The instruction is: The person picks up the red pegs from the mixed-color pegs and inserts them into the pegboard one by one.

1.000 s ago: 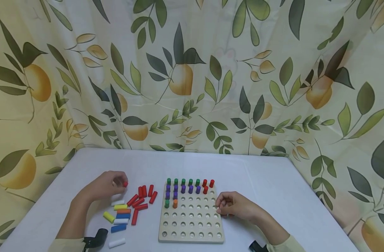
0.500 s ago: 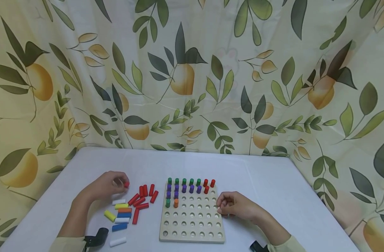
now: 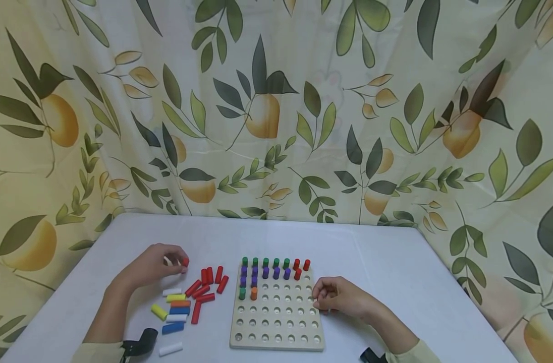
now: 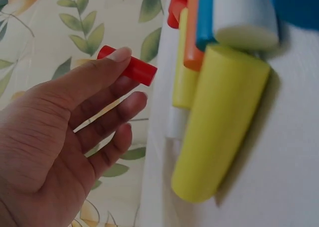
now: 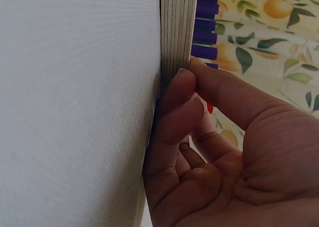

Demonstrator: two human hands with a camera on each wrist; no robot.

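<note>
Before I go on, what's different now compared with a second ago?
The left hand, pinching a red peg, has shifted slightly right and up in the head view. Nothing was newly gripped or released. The right hand stays at the pegboard's edge; seated pegs and loose pegs look unchanged.

Left sleeve (image 3: 97, 353): pale yellow, plain, near half past seven in the head view. Right sleeve (image 3: 415, 352): matching pale yellow, between four and five o'clock. Left wrist fitting (image 3: 142, 342): black, smooth, rounded, bent housing, half past seven. Right wrist fitting (image 3: 371, 355): black, cropped, five o'clock. Left hand (image 4: 75, 122): bare, short-nailed.
</note>
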